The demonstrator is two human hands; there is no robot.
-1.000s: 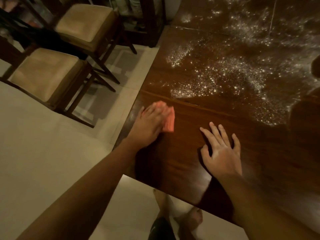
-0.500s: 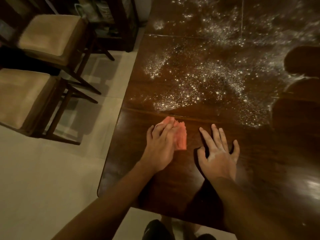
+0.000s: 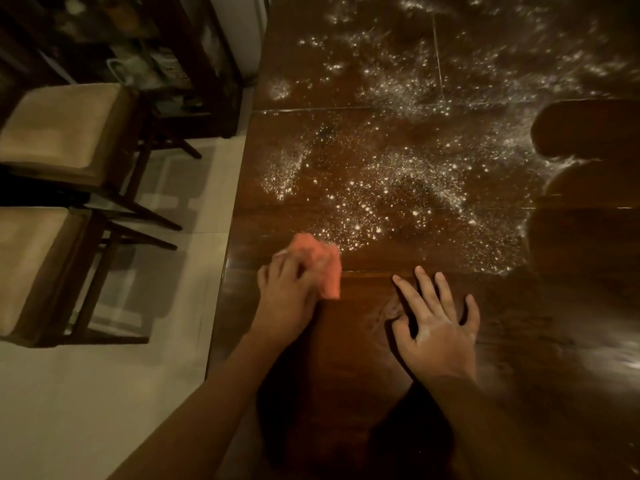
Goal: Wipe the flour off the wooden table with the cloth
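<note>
Head view, looking down at a dark glossy wooden counter (image 3: pixel 346 375). Loads of scattered white flour (image 3: pixel 398 188) across the far half, plus a couple of bare dark patches over at the right edge. Left hand (image 3: pixel 287 299) down on a bunched-up salmon-pink cloth (image 3: pixel 320 263), grip closed over it with fingers curled on top. Cloth poking out past the fingertips, right at the near edge of the flour, close to the counter's left side. Right hand (image 3: pixel 438 330) flat on bare wood just beside it, grip wide open, fingers spread, holding nothing, bit of white dust on the back. Off to the left, two dark wooden chairs with tan cushioned seats (image 3: pixel 65 129) on a pale tiled floor (image 3: pixel 104 393).
</note>
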